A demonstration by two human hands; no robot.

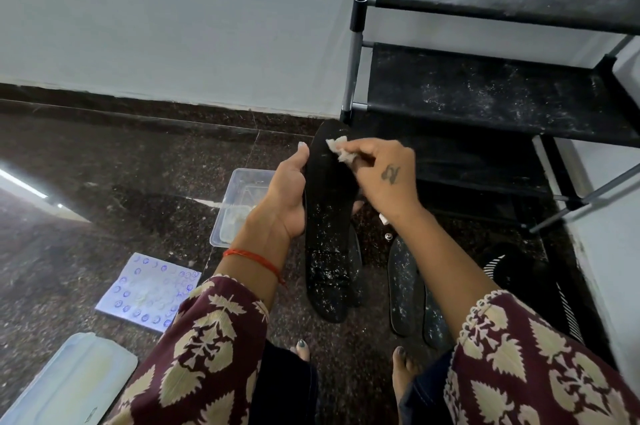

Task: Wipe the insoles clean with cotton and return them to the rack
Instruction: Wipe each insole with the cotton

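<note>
Left hand [289, 198] grips a black insole [329, 217] by its edge, holding it above the dark floor [104, 165], with a clear plastic tub [239, 189] lower left. Right hand [384, 179] pinches a cotton wad [341, 149] against the insole's upper end. Further right, more speckled insoles [403, 286] lie before the black rack [485, 99].

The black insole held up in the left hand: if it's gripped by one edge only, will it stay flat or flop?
Probably semi-stiff: the black insole keeps its length nearly straight though the left hand grips only its side. It looks thin, so likely light. The white specks near the heel suggest a dusty surface, perhaps slightly slippery. The right hand presses cotton near the toe without visibly bending it.
</note>
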